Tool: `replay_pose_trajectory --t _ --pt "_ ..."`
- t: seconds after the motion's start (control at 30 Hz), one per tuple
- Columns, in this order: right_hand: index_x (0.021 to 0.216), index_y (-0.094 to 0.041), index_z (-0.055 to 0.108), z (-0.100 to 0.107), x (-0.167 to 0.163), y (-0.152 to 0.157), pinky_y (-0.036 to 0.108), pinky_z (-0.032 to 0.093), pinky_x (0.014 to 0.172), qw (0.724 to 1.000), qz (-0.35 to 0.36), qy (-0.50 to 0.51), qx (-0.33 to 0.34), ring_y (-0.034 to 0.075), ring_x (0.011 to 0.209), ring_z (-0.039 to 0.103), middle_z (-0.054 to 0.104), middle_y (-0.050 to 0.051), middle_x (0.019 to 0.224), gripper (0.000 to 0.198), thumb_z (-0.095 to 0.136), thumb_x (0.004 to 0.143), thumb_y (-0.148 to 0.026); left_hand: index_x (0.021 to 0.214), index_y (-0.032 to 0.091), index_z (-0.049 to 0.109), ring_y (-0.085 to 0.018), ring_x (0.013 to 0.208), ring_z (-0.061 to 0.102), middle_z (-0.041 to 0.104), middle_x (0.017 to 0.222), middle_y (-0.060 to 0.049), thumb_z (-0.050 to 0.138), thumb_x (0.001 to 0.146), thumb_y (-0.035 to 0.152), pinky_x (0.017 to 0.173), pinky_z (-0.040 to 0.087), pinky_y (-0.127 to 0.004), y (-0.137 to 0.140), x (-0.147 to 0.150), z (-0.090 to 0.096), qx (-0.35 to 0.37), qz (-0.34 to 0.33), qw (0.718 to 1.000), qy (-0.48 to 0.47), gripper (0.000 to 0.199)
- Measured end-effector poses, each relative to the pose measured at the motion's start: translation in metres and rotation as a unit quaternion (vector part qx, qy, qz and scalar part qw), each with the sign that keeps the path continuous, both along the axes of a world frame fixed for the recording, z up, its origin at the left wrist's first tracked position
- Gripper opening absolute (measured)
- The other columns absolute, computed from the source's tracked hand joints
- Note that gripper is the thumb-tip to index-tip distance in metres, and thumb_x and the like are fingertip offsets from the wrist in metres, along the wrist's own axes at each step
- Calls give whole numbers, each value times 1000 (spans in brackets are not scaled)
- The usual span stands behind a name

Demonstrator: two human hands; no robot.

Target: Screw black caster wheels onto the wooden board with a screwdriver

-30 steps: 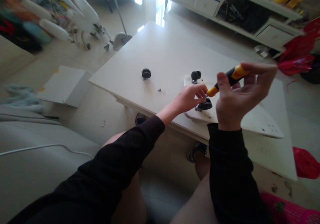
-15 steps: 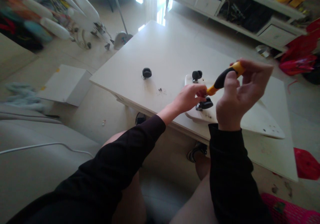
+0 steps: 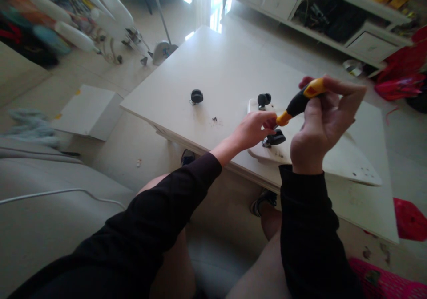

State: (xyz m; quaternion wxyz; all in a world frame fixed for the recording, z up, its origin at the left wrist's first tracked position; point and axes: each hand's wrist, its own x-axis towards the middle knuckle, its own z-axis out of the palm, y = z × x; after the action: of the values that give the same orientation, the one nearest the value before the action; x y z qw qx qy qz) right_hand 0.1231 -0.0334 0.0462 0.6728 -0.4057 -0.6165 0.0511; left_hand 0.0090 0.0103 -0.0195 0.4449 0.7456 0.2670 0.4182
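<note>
My right hand point(image 3: 318, 121) is closed around the yellow and black handle of a screwdriver point(image 3: 296, 104), which slants down to the left. At its tip, my left hand point(image 3: 255, 127) is pinched near the shaft; what lies between the fingertips is too hidden to make out. Just below those fingertips a black caster wheel point(image 3: 276, 137) is on a white board point(image 3: 336, 161). Another black caster point(image 3: 263, 99) sits at the board's far corner. The board lies on a white table point(image 3: 173, 81), partly covered by my right hand.
A loose caster point(image 3: 196, 96) stands on the table, with small dark screws point(image 3: 215, 119) nearby. A white box point(image 3: 88, 112) is on the floor at left. Beyond the table runs a white cabinet point(image 3: 276, 5). A red bag point(image 3: 396, 76) lies at right.
The fingers of my right hand have shifted on the screwdriver handle, and the hand has turned slightly. My left hand stays at the tip.
</note>
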Motion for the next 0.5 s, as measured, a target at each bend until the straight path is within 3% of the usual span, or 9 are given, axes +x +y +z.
replay_pose_trajectory --t 0.07,0.2,0.3,0.37,0.43,0.5 --pt "120 -27 60 -2 2 1 47 63 107 1000 2 -7 1 20 114 74 64 2 114 30 63 90 -29 89 17 70 -14 81 70 77 87 -2 71 84 3 80 56 -30 0 0 0 3 0 1000 0 15" --pt "110 -28 57 0 4 -1 31 65 85 996 -79 -15 22 12 97 66 59 -3 111 45 87 77 -25 88 17 70 -13 81 70 77 87 -1 70 84 3 78 55 -29 1 0 0 13 -11 1000 3 15" --pt "110 -26 60 3 2 -2 29 62 92 997 -62 -5 46 9 96 62 56 -3 110 37 84 82 -28 86 17 70 -13 80 70 77 86 -1 70 83 2 78 55 -28 1 1 -1 16 -13 1000 5 16" --pt "115 -26 63 3 1 -1 39 60 107 999 4 2 49 11 107 68 59 -1 112 24 70 91 -26 87 17 70 -13 80 70 77 86 -1 70 84 2 78 55 -29 0 1 -1 15 -5 1000 8 16" --pt "120 -25 63 2 2 -1 50 55 117 998 53 7 40 17 120 71 61 1 117 25 59 95 -22 87 18 70 -14 81 70 77 87 -2 69 84 3 79 55 -29 0 1 -2 12 3 1000 8 15" --pt "120 -24 61 1 2 -1 51 57 112 998 50 0 34 19 116 73 61 1 115 26 61 94 -20 88 18 70 -14 82 71 78 88 -2 69 84 4 79 55 -30 0 1 -2 9 3 1000 8 14"
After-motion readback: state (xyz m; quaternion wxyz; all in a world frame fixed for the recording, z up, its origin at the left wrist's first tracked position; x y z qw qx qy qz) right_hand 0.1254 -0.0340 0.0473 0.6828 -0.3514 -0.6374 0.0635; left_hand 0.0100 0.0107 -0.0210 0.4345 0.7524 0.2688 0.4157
